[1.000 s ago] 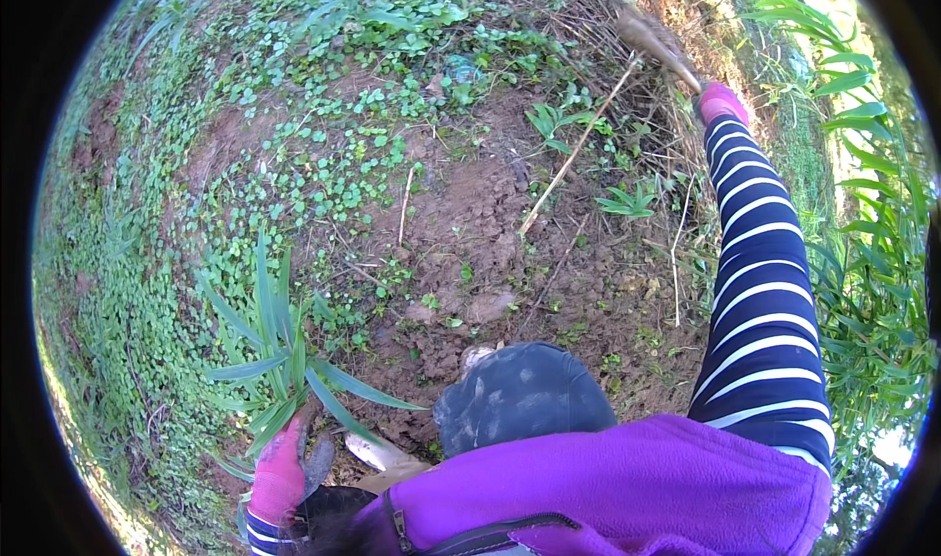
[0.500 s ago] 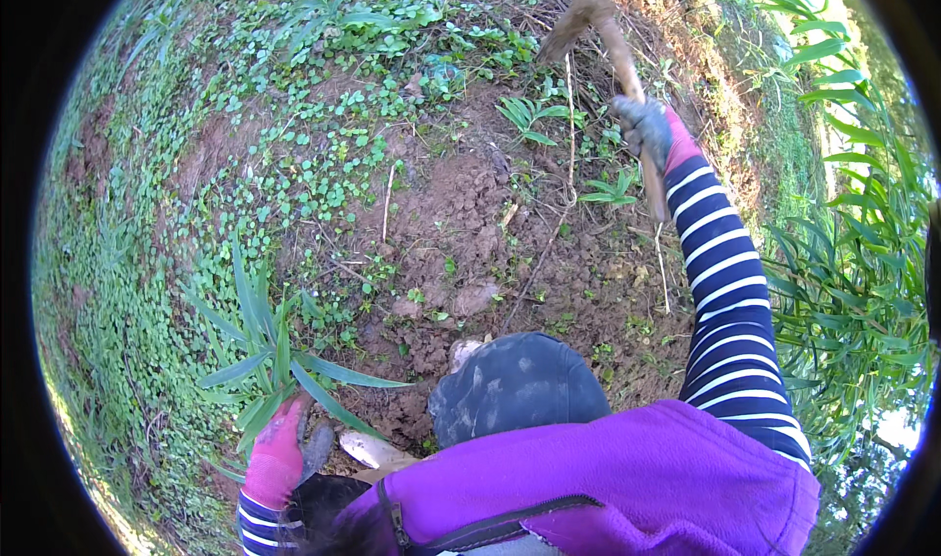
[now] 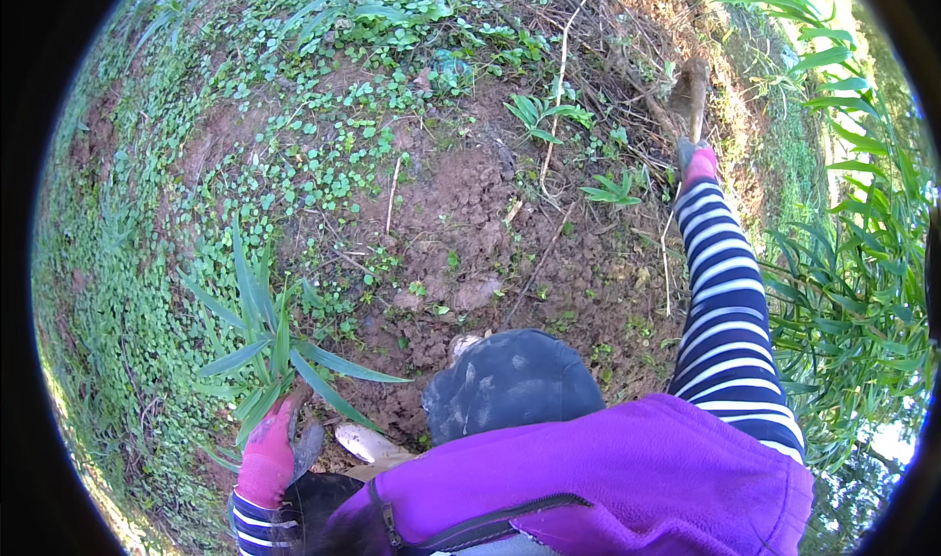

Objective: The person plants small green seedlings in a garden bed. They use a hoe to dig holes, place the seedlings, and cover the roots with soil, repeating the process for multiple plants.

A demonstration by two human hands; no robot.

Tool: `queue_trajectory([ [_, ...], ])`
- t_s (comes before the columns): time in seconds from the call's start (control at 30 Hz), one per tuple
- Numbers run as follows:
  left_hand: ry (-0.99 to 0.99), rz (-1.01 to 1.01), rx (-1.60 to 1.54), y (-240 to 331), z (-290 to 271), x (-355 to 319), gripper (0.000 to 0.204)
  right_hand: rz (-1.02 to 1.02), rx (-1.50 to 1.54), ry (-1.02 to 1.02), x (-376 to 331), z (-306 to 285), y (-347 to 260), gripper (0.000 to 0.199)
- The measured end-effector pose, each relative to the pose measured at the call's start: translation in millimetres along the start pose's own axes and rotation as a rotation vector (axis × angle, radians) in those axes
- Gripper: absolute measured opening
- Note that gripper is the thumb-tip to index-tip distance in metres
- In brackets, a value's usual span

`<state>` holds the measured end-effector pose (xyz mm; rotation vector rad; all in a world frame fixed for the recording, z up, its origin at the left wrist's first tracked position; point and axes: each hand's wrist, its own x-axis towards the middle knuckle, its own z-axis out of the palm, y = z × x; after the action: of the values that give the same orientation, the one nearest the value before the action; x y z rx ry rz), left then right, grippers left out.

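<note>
At the lower left, my left hand [image 3: 272,450], in a pink and grey glove, grips a long-leaved green plant [image 3: 277,345] low at its base. Its leaves fan out above the fingers. My right hand [image 3: 696,159], gloved the same way, is stretched far out at the upper right, closed on the handle of a hoe. The muddy blade of the hoe [image 3: 692,95] is raised just beyond the hand; most of the handle is hidden. Between my hands lies loose brown soil [image 3: 456,232], with a dark-clad knee [image 3: 515,384] at its near side.
Low green ground cover [image 3: 147,262] spreads over the left side. Small leafy plants [image 3: 534,117] grow farther off in the soil. Dry twigs [image 3: 559,85] lie toward the upper right. Tall leafy stems [image 3: 853,252] stand along the right edge. A pale, muddy shoe tip [image 3: 365,442] shows near my left hand.
My right hand has swung the hoe outward to the right, and its blade has turned and foreshortened. A long dry twig has shifted. My left hand stays on the plant.
</note>
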<state>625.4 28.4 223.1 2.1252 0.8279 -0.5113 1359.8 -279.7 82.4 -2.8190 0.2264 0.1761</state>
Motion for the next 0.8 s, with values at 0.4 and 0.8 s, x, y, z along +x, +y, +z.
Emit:
queue_trajectory([
  [0.4, 0.001, 0.037, 0.059, -12, 13, 24, 0.05, -0.023, 0.996, -0.903, -160, 38, -104, 0.017],
  [0.8, 0.03, -0.072, -0.037, -1, 5, 3, 0.049, 0.27, 0.332, -0.484, 13, 13, -25, 0.029],
])
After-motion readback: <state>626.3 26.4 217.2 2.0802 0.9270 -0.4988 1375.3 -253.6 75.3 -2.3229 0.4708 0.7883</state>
